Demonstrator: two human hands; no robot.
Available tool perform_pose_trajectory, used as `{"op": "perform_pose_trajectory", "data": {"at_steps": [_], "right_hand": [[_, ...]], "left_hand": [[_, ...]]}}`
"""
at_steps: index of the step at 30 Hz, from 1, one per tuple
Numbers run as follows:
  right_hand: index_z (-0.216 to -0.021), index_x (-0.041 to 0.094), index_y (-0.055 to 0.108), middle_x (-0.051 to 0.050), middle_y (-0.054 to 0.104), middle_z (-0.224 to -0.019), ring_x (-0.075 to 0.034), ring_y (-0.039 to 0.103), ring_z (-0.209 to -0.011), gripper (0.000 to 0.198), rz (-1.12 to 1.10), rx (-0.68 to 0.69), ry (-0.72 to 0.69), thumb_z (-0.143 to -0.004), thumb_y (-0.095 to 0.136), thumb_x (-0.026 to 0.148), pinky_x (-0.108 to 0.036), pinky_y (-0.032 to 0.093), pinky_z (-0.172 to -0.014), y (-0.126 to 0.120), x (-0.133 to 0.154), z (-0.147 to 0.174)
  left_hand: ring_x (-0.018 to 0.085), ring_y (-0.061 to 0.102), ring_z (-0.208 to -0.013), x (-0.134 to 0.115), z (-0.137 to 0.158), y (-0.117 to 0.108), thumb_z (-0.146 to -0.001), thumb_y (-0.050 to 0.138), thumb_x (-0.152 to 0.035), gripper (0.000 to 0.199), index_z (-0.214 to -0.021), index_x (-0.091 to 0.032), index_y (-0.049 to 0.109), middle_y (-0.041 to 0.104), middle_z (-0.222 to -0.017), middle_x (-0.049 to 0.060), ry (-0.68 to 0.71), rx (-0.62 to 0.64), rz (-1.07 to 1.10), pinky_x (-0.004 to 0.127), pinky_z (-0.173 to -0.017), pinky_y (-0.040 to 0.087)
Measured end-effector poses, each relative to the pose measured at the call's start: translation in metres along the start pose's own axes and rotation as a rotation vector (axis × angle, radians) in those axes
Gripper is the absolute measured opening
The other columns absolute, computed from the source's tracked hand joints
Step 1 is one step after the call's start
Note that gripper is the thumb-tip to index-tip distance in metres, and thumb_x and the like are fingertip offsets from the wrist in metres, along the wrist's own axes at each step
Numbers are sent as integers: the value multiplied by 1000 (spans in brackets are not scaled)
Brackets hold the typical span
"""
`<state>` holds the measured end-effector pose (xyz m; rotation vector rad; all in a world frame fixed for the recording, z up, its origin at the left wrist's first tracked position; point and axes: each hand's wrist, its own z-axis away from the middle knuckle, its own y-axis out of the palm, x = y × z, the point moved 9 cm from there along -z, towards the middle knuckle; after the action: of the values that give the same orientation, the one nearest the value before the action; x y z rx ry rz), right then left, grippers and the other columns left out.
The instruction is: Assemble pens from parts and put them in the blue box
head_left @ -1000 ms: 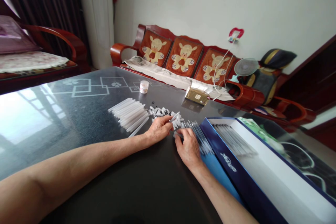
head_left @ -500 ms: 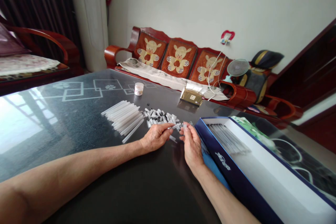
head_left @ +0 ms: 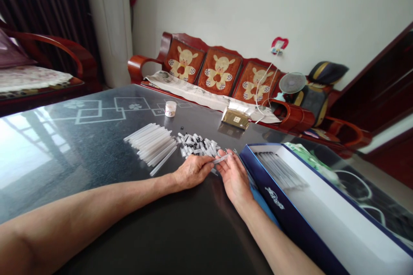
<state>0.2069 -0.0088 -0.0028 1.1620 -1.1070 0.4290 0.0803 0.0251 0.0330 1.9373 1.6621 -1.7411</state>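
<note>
My left hand (head_left: 195, 171) is closed with thumb and fingers pinching one end of a slim translucent pen barrel (head_left: 222, 158). The barrel's other end lies against the thumb and fingers of my right hand (head_left: 237, 176), its palm turned partly up. To the left, a pile of whitish pen barrels (head_left: 151, 142) lies side by side on the dark table (head_left: 145, 240). Just beyond my hands is a heap of short white and black pen caps (head_left: 197, 142). My fingers hide part of the barrel and a few small pieces beneath them.
A long blue box (head_left: 290, 215) with a white inside stands at the right, several grey-white pens (head_left: 280, 169) in its far end. Farther back on the table are a small white jar (head_left: 171, 109) and a gold tissue pack (head_left: 235, 118). A wooden sofa (head_left: 206, 47) stands behind.
The barrel has shifted slightly right, so it now lies across the fingers of my right hand. My right hand has opened its palm upward a little.
</note>
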Motion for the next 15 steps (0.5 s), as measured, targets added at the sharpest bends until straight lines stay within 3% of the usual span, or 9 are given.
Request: {"op": "perform_pose_trajectory", "data": {"at_steps": [9, 15], "right_hand": [[-91, 21, 59, -5, 73, -100, -18, 67, -92, 31, 114, 88, -21, -71, 76, 38, -31, 52, -78, 5, -5, 2], [-96, 20, 62, -6, 74, -96, -24, 67, -98, 39, 163, 53, -6, -67, 76, 42, -38, 52, -82, 3, -6, 0]], "left_hand": [[10, 51, -53, 5, -4, 0, -90, 42, -30, 30, -76, -16, 64, 58, -59, 0, -47, 33, -45, 21, -55, 37], [11, 54, -54, 7, -6, 2, -91, 41, -31, 34, -68, -16, 62, 60, -58, 1, -55, 70, -90, 22, -57, 39]]}}
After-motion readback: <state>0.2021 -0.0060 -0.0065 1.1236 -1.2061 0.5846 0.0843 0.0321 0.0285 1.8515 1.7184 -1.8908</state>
